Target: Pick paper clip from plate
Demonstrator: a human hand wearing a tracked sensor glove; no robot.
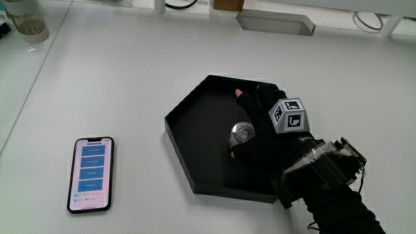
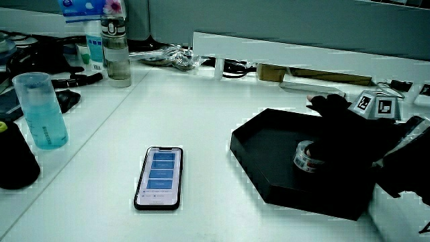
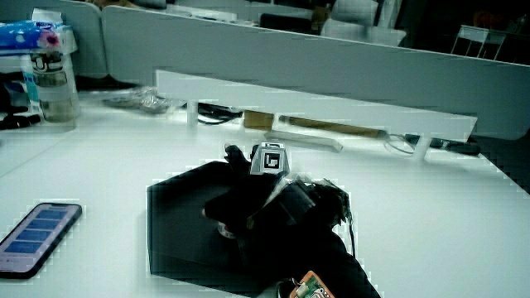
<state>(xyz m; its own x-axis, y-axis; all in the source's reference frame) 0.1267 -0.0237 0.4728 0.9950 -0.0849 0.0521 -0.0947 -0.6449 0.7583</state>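
Fingers of my hand [image 1: 260, 133] curl down inside the black hexagonal plate [image 1: 195, 140] in the main view, closed around a small round silvery thing [image 1: 242, 134] that looks more like a roll or spool than a paper clip; I cannot make out any clip. My forearm [image 1: 331, 188] crosses the plate's edge nearest me, and the patterned cube [image 1: 288, 115] sits on the back of the glove. A smartphone [image 1: 91, 173] lies flat on the desk beside the plate, screen lit, well apart from it.

In a side view, my hand [image 2: 342, 134] rests low in the plate [image 2: 269, 158], the round thing [image 2: 308, 156] gripped at the fingertips and sitting on or just above the plate's floor. The phone [image 2: 160, 177] lies near the desk's edge closest to me; a blue plastic cup [image 2: 40, 109] stands farther off.

In a side view, my hand [image 3: 248, 203] covers much of the plate [image 3: 178, 228], with the cube [image 3: 268, 159] on top.
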